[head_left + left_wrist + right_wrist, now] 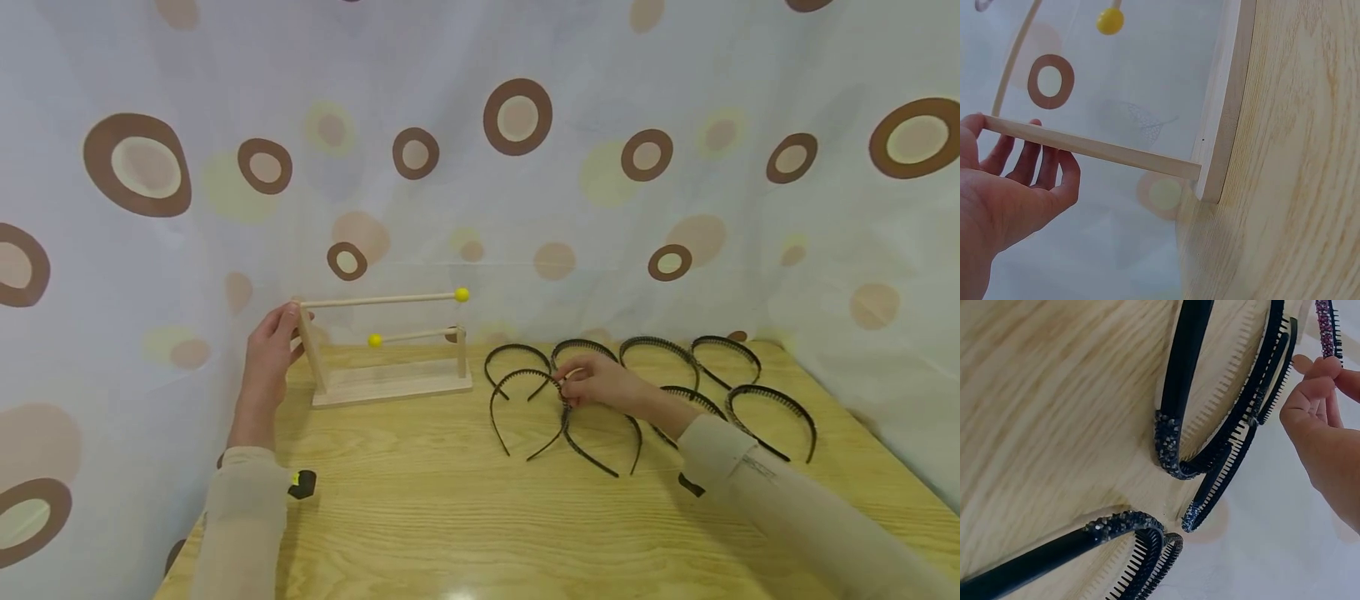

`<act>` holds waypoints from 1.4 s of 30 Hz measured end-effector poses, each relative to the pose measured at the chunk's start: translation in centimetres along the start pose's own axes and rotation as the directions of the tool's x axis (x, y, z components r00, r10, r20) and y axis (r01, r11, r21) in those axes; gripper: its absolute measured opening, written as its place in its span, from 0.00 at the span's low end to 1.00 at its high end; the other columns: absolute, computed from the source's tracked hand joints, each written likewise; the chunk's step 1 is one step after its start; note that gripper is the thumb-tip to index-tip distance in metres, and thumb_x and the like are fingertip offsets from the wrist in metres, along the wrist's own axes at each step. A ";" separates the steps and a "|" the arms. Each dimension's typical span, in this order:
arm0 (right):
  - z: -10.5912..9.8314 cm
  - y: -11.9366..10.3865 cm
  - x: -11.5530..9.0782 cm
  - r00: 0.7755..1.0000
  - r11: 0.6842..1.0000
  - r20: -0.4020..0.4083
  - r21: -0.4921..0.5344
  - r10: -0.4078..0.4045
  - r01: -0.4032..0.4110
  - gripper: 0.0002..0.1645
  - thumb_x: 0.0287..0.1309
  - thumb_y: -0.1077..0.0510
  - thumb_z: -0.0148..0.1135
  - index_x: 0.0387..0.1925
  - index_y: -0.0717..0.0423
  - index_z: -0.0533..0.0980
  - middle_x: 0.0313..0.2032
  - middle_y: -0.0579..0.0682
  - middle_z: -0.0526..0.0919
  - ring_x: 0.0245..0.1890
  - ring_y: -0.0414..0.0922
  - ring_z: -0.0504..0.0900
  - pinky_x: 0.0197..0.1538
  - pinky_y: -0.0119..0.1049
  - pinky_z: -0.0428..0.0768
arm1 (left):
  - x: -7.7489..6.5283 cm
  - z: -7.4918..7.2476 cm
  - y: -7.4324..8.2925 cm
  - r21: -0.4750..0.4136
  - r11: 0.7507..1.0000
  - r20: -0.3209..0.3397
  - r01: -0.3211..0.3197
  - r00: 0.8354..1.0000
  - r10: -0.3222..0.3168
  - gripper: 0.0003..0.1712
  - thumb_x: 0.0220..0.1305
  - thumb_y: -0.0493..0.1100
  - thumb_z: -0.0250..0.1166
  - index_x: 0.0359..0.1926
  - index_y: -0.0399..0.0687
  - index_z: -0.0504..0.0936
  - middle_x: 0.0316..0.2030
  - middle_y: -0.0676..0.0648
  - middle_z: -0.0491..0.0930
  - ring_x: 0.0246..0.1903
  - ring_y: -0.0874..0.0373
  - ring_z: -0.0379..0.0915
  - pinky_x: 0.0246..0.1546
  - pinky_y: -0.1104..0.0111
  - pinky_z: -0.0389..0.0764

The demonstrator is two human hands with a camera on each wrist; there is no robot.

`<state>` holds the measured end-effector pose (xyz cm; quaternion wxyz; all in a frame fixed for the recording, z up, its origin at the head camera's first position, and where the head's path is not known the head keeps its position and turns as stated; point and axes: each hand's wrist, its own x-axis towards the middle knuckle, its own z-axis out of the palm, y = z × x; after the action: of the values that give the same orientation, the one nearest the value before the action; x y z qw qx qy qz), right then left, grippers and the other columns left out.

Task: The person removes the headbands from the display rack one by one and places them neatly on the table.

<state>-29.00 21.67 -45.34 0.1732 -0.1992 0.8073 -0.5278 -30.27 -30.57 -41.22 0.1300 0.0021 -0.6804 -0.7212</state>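
My left hand [272, 350] grips the top of the left upright of a wooden rack [390, 385]; in the left wrist view its fingers curl under the upright [1110, 149]. The rack has two horizontal rods, one high and one lower, each tipped with a yellow ball [462, 295]. Bare rods show on both. At the right, my right hand [603, 385] pinches the side of a black toothed headband [525, 372] between thumb and fingers. Reddish glitter covers that headband's band [1325, 328] in the right wrist view.
Several other black headbands [660, 340] lie in two rough rows around and behind my right hand, some with dark glitter. All stand on a light wood table [420, 517]. A spotted curtain [450, 208] hangs close behind the rack and the headbands.
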 end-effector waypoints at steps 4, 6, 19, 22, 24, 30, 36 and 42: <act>-0.1 0.5 0.4 1.000 1.000 -0.005 -0.017 0.018 -0.018 0.21 0.73 0.66 0.56 0.62 0.74 0.71 0.45 0.72 0.83 0.36 0.54 0.81 0.43 0.53 0.82 | -0.1 0.4 0.0 -0.010 1.000 0.008 -0.009 1.000 0.009 0.34 0.73 0.64 0.58 0.67 0.46 0.75 0.60 0.41 0.76 0.66 0.45 0.64 0.69 0.45 0.61; -0.2 0.9 0.6 0.999 0.999 -0.016 -0.020 0.032 -0.032 0.20 0.72 0.66 0.57 0.61 0.73 0.73 0.45 0.71 0.83 0.32 0.51 0.78 0.38 0.47 0.80 | -0.1 0.6 0.0 -0.018 1.000 0.013 -0.013 1.000 0.013 0.33 0.73 0.64 0.58 0.66 0.46 0.76 0.60 0.41 0.76 0.66 0.44 0.64 0.69 0.45 0.61; 0.6 2.5 0.8 1.000 0.969 0.011 -0.245 -0.019 0.021 0.17 0.72 0.64 0.60 0.58 0.67 0.79 0.40 0.57 0.88 0.31 0.46 0.80 0.31 0.35 0.77 | 0.0 1.0 -0.3 0.000 1.000 0.023 -0.024 0.999 0.024 0.34 0.73 0.64 0.57 0.68 0.45 0.74 0.60 0.41 0.76 0.66 0.44 0.64 0.69 0.46 0.62; 1.3 2.3 0.6 0.996 0.921 -0.001 -0.380 -0.091 0.084 0.16 0.71 0.65 0.59 0.56 0.66 0.81 0.40 0.53 0.87 0.35 0.44 0.82 0.32 0.36 0.79 | 0.2 0.9 -0.4 0.003 1.000 0.026 -0.015 1.000 0.015 0.35 0.74 0.64 0.57 0.69 0.45 0.73 0.61 0.41 0.75 0.67 0.44 0.64 0.69 0.46 0.62; 1.8 2.2 0.6 0.991 0.887 -0.006 -0.448 -0.132 0.115 0.16 0.71 0.66 0.59 0.55 0.65 0.82 0.39 0.52 0.86 0.32 0.43 0.80 0.29 0.36 0.77 | 0.4 0.9 -0.5 0.000 1.000 0.027 -0.014 1.000 0.014 0.35 0.74 0.63 0.57 0.69 0.45 0.73 0.61 0.40 0.75 0.66 0.45 0.64 0.69 0.46 0.62; 2.4 2.0 0.6 0.988 0.848 -0.061 -0.523 -0.139 0.087 0.13 0.69 0.67 0.60 0.53 0.63 0.82 0.39 0.50 0.84 0.33 0.42 0.78 0.31 0.38 0.79 | 0.9 1.1 -0.7 0.037 0.999 0.033 -0.026 0.999 0.025 0.37 0.74 0.65 0.55 0.70 0.43 0.72 0.62 0.40 0.74 0.65 0.46 0.65 0.68 0.46 0.64; 2.9 1.0 -0.8 0.982 0.831 -0.099 -0.551 -0.159 0.079 0.14 0.71 0.65 0.60 0.54 0.65 0.81 0.41 0.51 0.83 0.32 0.42 0.77 0.31 0.38 0.78 | 0.3 0.9 -0.1 0.217 0.975 0.040 -0.055 0.998 0.047 0.40 0.76 0.67 0.50 0.73 0.42 0.69 0.64 0.36 0.72 0.65 0.44 0.66 0.66 0.47 0.68; 2.2 -3.1 -4.1 0.932 0.817 -0.227 -0.567 -0.283 0.110 0.17 0.74 0.58 0.60 0.59 0.58 0.81 0.46 0.52 0.84 0.34 0.43 0.80 0.30 0.41 0.80 | -1.3 -0.5 2.5 0.502 0.845 0.002 -0.185 0.977 0.212 0.38 0.77 0.67 0.48 0.75 0.48 0.67 0.68 0.39 0.71 0.66 0.38 0.65 0.65 0.41 0.66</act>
<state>-23.98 20.84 -43.10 -0.0716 -0.2408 0.9150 -0.3155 -28.45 -30.87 -39.04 0.2169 -0.0156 -0.8364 -0.5032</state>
